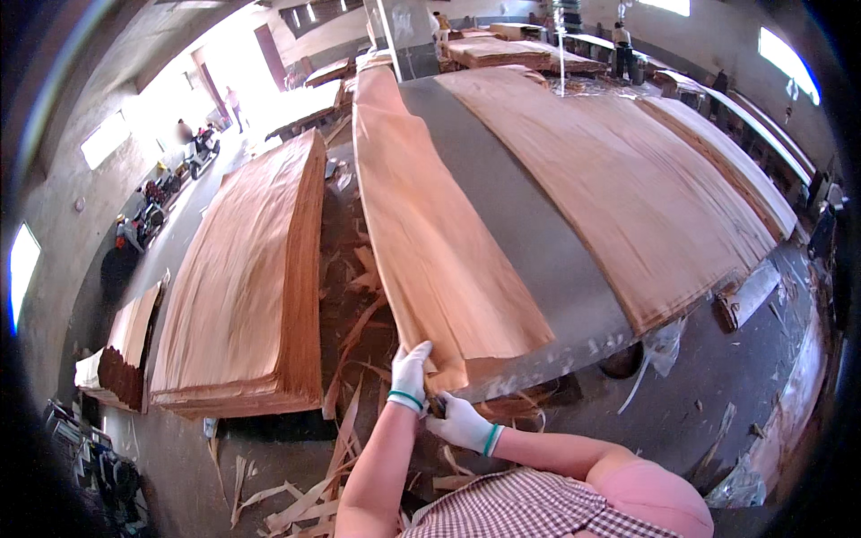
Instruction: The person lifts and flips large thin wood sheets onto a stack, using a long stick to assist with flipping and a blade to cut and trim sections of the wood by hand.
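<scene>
Veneer sheet [439, 260], thin, orange-tan, wavy: lies lengthwise along the left side of the grey tabletop [525, 220], running from the far end near a pillar [408, 40] to the near edge. Right edge uneven; near left corner bent at the hands.

Left hand [410, 372], white glove, green cuff: grip pinching the sheet's near left corner, thumb side up. Right hand [462, 423], same glove type: just beside and below the left, grip closed around a small dark tool [438, 406] right at that corner. Tool mostly hidden by the glove; can't tell its type, or whether it touches the sheet.

Right of the sheet: bare grey strip, then a wide layer of paler veneer [619, 188] on the same tabletop, apart from the sheet. Clear plastic [664, 348] hangs by the near edge below it.

Left of the tabletop: tall veneer stack [238, 278], reddish layered side facing the table, with scraps in the gap. Smaller stack [130, 341] further left. Torn veneer strips [300, 511] litter the floor near the person.

Person wears a checked apron [511, 507] and a pink top [650, 493]. Background: motorbikes [199, 157] along the left wall, more veneer piles [502, 52] at the far end.
</scene>
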A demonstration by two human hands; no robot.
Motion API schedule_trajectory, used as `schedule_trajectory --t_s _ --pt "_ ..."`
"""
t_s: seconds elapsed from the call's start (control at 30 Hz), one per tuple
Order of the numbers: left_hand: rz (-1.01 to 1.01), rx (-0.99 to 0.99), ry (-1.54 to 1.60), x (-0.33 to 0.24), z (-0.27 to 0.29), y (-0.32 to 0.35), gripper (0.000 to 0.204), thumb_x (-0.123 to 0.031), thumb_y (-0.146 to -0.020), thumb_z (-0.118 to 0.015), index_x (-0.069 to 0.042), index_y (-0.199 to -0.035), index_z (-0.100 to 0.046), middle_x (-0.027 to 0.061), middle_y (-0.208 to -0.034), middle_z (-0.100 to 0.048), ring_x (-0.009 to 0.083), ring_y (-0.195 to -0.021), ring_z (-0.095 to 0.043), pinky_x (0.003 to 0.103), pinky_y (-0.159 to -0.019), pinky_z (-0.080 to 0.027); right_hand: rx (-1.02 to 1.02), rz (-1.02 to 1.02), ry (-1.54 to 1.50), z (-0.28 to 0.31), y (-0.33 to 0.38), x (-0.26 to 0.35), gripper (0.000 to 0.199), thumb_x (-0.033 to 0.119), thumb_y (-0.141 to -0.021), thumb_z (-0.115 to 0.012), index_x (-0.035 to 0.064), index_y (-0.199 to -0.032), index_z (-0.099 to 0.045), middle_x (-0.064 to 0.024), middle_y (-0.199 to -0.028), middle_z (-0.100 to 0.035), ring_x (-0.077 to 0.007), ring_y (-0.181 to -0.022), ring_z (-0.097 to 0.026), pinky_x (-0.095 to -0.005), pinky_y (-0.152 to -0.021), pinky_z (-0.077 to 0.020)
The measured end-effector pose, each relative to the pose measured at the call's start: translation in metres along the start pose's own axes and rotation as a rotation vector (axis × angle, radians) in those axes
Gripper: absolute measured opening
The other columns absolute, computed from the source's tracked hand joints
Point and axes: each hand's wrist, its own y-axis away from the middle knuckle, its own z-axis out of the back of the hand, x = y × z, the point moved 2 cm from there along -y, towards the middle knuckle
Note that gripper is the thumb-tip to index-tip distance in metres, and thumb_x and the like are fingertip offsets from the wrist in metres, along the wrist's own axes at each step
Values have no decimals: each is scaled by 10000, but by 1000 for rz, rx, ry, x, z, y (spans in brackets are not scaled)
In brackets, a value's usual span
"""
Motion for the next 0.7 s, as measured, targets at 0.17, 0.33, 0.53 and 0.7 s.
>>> schedule_trajectory --t_s 0.17,0.33,0.53,0.7 --pt "-251 -103 165 -68 159 23 149 -25 -825 -608 -38 -973 -617 42 -903 -637 122 -780 -593 271 -704 -502 123 74 -28 -152 -29 45 426 224 -795 -614 -55 -1089 -485 -294 -891 -614 -438 -884 -607 -453 -734 -484" --pt "-275 -207 -30 -158 314 44 170 -49 -825 -606 -79 -993 -598 22 -815 -631 117 -624 -593 234 -524 -490 502 201 -123 -269 -52 96 469 382 -912 -562 -19 -1154 -533 -196 -811 -623 -235 -709 -601 -350 -698 -482" --pt "-310 -314 -141 -264 491 60 142 -59 -823 -611 -65 -965 -621 -26 -749 -594 54 -584 -522 197 -503 -416 672 -581 -262 -362 -117 5 591 547 -920 -441 38 -1182 -588 -115 -989 -658 -120 -547 -529 -318 -574 -504" --pt "-401 -312 -136 -314 605 51 269 -28 -813 -595 5 -1080 -593 35 -947 -626 106 -799 -592 222 -711 -480 -8 -945 -944 -398 -204 -114 787 715 -846 -379 8 -1185 -445 -169 -993 -639 -100 -442 -382 -221 -371 -288"
